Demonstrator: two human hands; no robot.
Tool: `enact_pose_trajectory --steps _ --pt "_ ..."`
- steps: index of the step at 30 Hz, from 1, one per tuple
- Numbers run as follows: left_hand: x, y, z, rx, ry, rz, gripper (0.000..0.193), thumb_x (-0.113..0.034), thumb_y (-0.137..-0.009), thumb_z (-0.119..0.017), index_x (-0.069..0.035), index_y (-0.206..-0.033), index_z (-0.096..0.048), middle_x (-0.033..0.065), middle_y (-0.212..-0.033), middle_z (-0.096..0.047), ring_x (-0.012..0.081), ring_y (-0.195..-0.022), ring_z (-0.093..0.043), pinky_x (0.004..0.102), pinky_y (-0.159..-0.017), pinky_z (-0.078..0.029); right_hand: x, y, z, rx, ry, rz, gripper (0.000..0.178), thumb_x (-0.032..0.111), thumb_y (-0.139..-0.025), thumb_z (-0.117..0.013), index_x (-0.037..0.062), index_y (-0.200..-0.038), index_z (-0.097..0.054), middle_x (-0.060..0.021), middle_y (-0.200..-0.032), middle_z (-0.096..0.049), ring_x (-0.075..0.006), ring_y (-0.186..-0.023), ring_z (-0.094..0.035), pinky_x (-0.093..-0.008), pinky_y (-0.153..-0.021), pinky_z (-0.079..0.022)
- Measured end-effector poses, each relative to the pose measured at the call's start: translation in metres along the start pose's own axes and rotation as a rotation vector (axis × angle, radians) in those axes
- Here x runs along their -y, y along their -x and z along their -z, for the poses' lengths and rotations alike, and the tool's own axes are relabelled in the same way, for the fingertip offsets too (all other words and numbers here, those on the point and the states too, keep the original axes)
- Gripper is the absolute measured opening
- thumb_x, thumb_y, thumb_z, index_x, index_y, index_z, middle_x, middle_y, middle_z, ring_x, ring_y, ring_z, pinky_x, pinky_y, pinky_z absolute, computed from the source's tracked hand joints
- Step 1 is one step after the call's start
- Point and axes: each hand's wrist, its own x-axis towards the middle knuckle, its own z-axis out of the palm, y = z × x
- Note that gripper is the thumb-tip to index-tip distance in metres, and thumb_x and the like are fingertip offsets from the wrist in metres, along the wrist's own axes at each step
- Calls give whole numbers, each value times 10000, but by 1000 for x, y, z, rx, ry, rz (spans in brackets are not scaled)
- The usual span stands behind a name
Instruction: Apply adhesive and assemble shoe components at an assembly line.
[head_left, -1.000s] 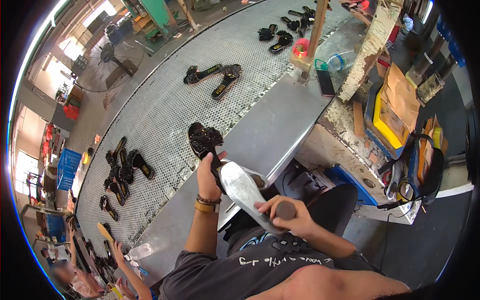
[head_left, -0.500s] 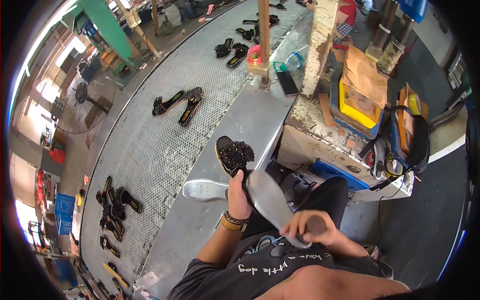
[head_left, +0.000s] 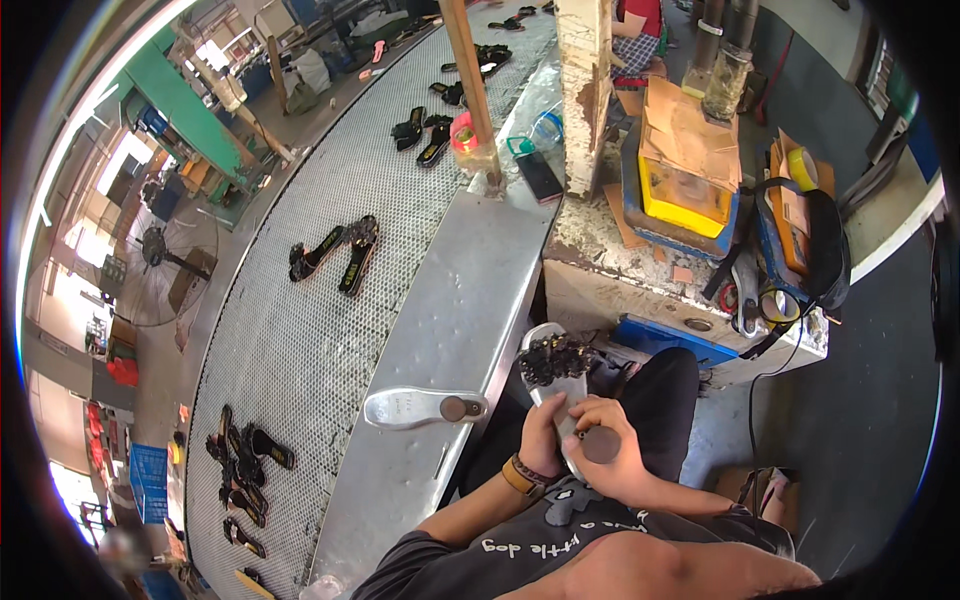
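Over my lap, a black sandal point(head_left: 560, 362) with a ruffled, beaded strap sits around a grey metal shoe last point(head_left: 543, 336). The rounded toe of the last pokes out beyond the strap. My left hand point(head_left: 541, 438) is closed around the sandal and last from the left, thumb on top. My right hand point(head_left: 622, 462) grips the heel end of the last, by its round brown knob. The sandal's sole is mostly hidden beneath the last. A second metal shoe last point(head_left: 408, 407) lies on the metal bench point(head_left: 455, 285) to my left.
Beyond the bench runs a mesh-patterned conveyor point(head_left: 310, 330) with several black sandals, including a pair point(head_left: 350, 255). A phone point(head_left: 540, 178) lies near a painted post point(head_left: 584, 110). On the right, a worktop holds a yellow box point(head_left: 685, 200) and tape rolls. Another person sits far back.
The last in my right hand has gone into the sandal's strap. Both hands have come together over my lap, the left moving right with the sandal. The view has shifted somewhat.
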Motion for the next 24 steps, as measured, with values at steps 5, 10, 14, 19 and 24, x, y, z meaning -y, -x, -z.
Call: enact_pose_trajectory --steps 5,10,14,19,24 --pt "-5 20 -20 -41 -24 -87 403 -249 -993 -550 21 -1291 -589 152 -1176 -696 264 -1036 -690 413 -936 -557 -19 27 -8 -48 -78 -85 587 109 -800 -842 9 -1240 -466 -261 -1433 -358 -357 -1191 -540 -444 -987 -489" --pt "2 38 -4 -7 -16 -223 502 -156 -983 -530 -38 -1461 -431 203 -1378 -581 299 -1260 -586 472 -1024 -524 -19 41 8 136 85 -175 798 247 -760 -901 -24 -1360 -450 -240 -1370 -465 -347 -1214 -554 -438 -1030 -468" --pt "-3 42 -20 113 -398 -331 735 -122 -971 -577 -38 -1587 -184 194 -1570 -384 291 -1436 -414 453 -1163 -389 -24 44 6 176 -58 -363 932 308 -738 -936 -33 -1435 -419 -196 -1291 -582 -304 -1238 -587 -420 -1071 -452" --pt "-37 37 -41 604 -1462 -605 829 -265 -944 -691 -31 -1620 -270 273 -1649 -238 406 -1522 -266 452 -1233 -225 -9 -20 43 -197 -1002 -477 770 358 -822 -864 -48 -1348 -477 -173 -1090 -676 -281 -866 -720 -377 -730 -611" --pt "-26 -3 -7 567 -1759 -415 385 -232 -967 -654 -59 -1311 -666 160 -1140 -729 358 -1075 -674 460 -960 -515 -51 -139 108 -565 -258 -146 611 394 -899 -761 -25 -1266 -512 -194 -974 -706 -283 -748 -728 -336 -562 -579"
